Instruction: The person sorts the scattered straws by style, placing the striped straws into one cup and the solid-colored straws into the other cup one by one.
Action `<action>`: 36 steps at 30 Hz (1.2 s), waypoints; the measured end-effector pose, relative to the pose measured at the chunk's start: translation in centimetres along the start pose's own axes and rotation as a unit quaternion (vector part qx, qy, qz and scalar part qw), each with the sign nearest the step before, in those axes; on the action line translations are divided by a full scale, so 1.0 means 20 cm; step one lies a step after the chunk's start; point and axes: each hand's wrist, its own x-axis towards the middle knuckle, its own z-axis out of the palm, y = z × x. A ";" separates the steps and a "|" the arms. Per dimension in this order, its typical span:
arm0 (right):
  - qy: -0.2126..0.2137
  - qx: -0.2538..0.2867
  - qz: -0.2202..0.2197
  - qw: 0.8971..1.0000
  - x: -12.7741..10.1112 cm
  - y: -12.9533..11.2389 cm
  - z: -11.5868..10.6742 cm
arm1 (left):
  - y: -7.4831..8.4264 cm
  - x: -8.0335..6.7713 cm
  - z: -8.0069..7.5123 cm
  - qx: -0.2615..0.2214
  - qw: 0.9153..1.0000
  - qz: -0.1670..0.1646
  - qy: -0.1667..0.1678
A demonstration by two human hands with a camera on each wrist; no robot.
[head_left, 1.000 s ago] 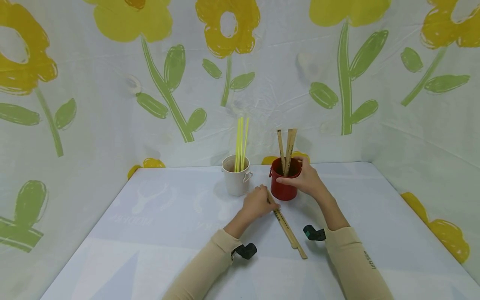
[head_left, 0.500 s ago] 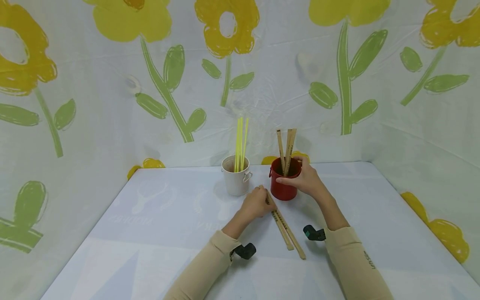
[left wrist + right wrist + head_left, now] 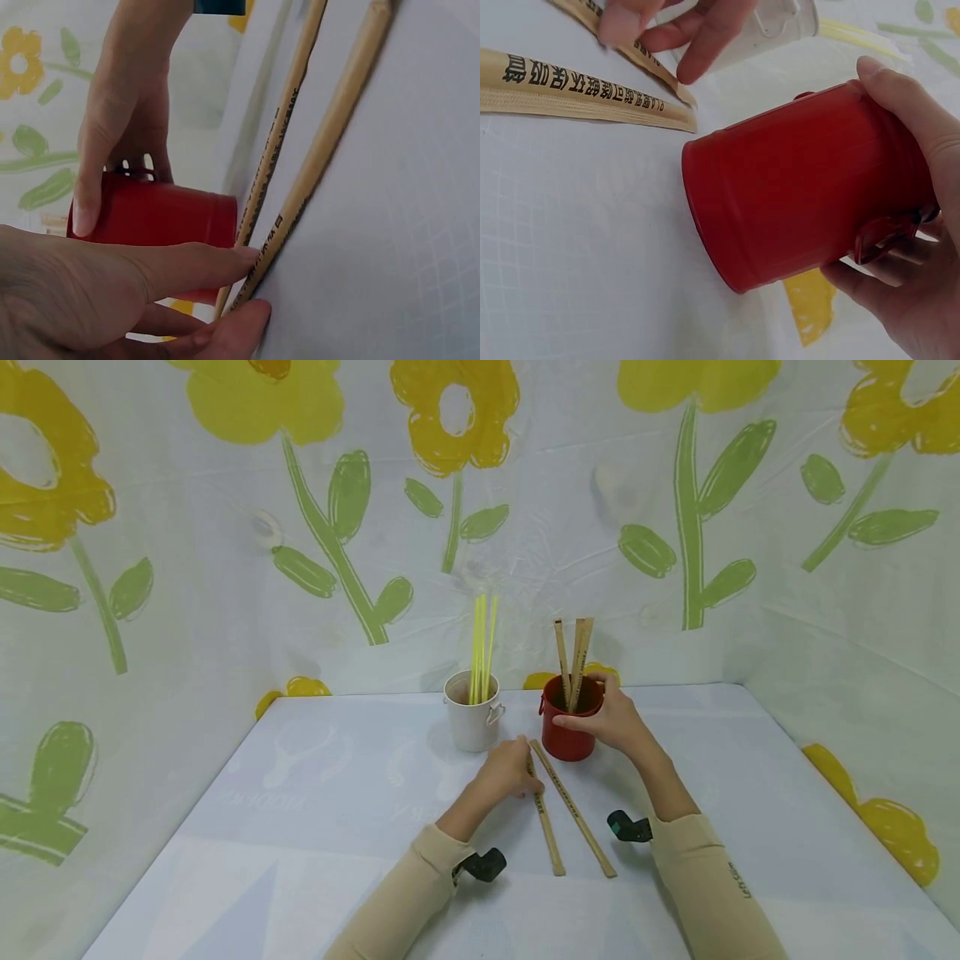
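My left hand (image 3: 510, 768) pinches one paper-wrapped straw (image 3: 546, 831) near its far end, over the table. In the left wrist view its index finger (image 3: 202, 266) and thumb lie on either side of that straw (image 3: 319, 150). A second wrapped straw (image 3: 573, 810) lies on the table just to the right, apart from the first at the near end. My right hand (image 3: 615, 718) grips the red bucket (image 3: 567, 739) by its rim and upper side; the bucket (image 3: 795, 187) stands upright on the table with several wrapped straws (image 3: 579, 652) in it.
A white bucket (image 3: 472, 727) holding several yellow sticks (image 3: 480, 643) stands left of the red one. Behind both hangs a flower-printed curtain (image 3: 555, 543). The white table (image 3: 315, 827) extends to both sides, and a black wrist camera (image 3: 483, 864) hangs by each sleeve.
My left hand has shifted slightly left and nearer, drawing its straw away from the other, so the two straws now lie spread apart. The right hand and red bucket stay put.
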 end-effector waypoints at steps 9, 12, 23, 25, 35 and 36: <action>0.001 -0.001 0.000 1.000 0.00 0.00 0.00 | -0.03 -0.03 -0.02 0.013 1.000 0.018 0.000; 0.002 -0.003 0.001 1.000 0.00 0.00 0.01 | -0.04 -0.03 -0.03 0.001 1.000 0.017 -0.005; -0.001 0.002 0.005 1.000 0.00 0.00 0.01 | -0.04 -0.02 -0.04 -0.021 1.000 -0.001 -0.020; -0.002 0.004 0.008 1.000 0.00 0.00 0.01 | -0.04 -0.02 -0.04 -0.027 0.999 -0.004 -0.021; 0.000 0.004 0.009 1.000 0.00 0.01 0.01 | -0.04 -0.01 -0.04 0.004 1.000 -0.010 -0.025; 0.000 0.003 0.008 1.000 0.00 0.02 0.01 | -0.04 0.00 -0.04 0.006 1.000 -0.010 -0.026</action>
